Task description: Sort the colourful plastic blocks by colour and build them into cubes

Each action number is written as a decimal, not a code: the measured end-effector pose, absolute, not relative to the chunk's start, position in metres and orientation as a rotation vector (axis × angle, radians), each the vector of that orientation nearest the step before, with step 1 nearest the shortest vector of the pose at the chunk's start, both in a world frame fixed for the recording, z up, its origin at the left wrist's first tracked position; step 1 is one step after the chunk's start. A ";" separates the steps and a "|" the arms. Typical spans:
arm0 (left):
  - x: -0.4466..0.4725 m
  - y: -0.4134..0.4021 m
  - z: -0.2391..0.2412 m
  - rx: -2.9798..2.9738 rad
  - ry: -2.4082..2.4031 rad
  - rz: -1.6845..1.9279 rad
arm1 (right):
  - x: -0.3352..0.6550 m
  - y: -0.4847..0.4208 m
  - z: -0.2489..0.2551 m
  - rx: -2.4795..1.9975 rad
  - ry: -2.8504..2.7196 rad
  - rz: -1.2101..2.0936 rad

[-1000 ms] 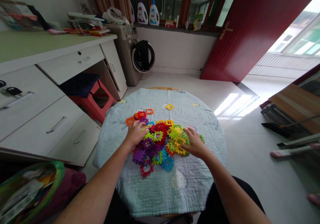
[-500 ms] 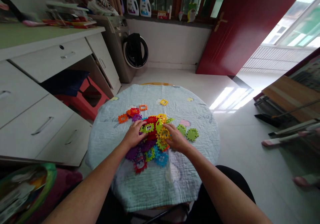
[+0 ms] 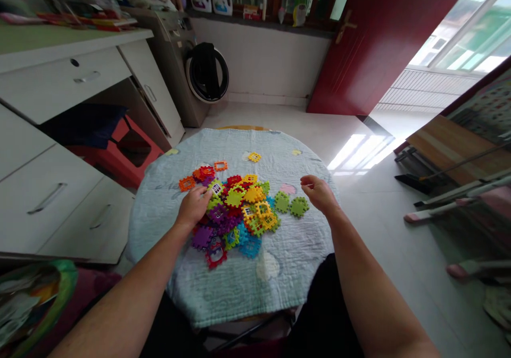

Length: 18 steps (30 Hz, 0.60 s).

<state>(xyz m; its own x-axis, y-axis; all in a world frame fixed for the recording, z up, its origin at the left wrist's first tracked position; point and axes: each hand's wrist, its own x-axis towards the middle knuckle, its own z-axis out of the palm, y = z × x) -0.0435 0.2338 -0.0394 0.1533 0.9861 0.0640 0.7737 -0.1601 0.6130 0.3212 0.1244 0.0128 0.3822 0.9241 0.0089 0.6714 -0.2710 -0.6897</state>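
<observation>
A pile of colourful plastic interlocking tiles with notched edges lies on the cloth-covered round table (image 3: pixel 295 273). At the pile's left side, my left hand (image 3: pixel 194 206) pinches a light green window tile (image 3: pixel 216 188) between thumb and fingers. My right hand (image 3: pixel 319 192) hovers near the table's right edge, fingers loosely bent and no tile visible in it. Two green tiles (image 3: pixel 299 206) lie just left of it. Yellow tiles (image 3: pixel 263 209) cover the pile's right part, purple tiles (image 3: pixel 203 236) and blue tiles (image 3: pixel 250 246) its near side.
Orange tiles (image 3: pixel 187 183) and one small yellow tile (image 3: pixel 254 157) lie apart toward the far side. A red stool (image 3: pixel 131 145) and white drawers (image 3: pixel 67 193) stand left, a washing machine (image 3: pixel 175 71) behind. A filled bin (image 3: pixel 67 294) is at lower left.
My right hand has left the yellow tiles and moved right, past the two green tiles. My left hand has shifted left with the light green window tile. The pile now lies more spread out.
</observation>
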 end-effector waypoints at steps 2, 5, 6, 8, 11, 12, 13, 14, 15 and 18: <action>-0.047 0.234 -0.041 1.908 1.705 0.617 | 0.337 0.120 0.011 -2.144 -1.375 0.519; -0.052 0.235 -0.048 1.779 1.767 0.630 | 0.347 0.115 0.003 -2.295 -1.503 0.592; -0.053 0.236 -0.051 1.750 1.795 0.665 | 0.347 0.115 -0.001 -2.345 -1.558 0.620; -0.055 0.237 -0.056 1.727 1.849 0.752 | 0.342 0.113 -0.006 -2.436 -1.661 0.641; -0.056 0.235 -0.058 1.758 1.864 0.828 | 0.329 0.111 -0.011 -2.525 -1.775 0.584; -0.056 0.233 -0.057 1.778 1.850 0.830 | 0.325 0.110 -0.011 -2.539 -1.801 0.566; -0.055 0.230 -0.056 1.804 1.832 0.823 | 0.320 0.109 -0.011 -2.544 -1.827 0.552; -0.055 0.226 -0.054 1.839 1.809 0.813 | 0.316 0.108 -0.011 -2.548 -1.849 0.542; -0.054 0.223 -0.052 1.884 1.782 0.802 | 0.312 0.107 -0.012 -2.550 -1.870 0.537; -0.053 0.210 -0.046 2.042 1.673 0.772 | 0.301 0.103 -0.015 -2.558 -1.928 0.511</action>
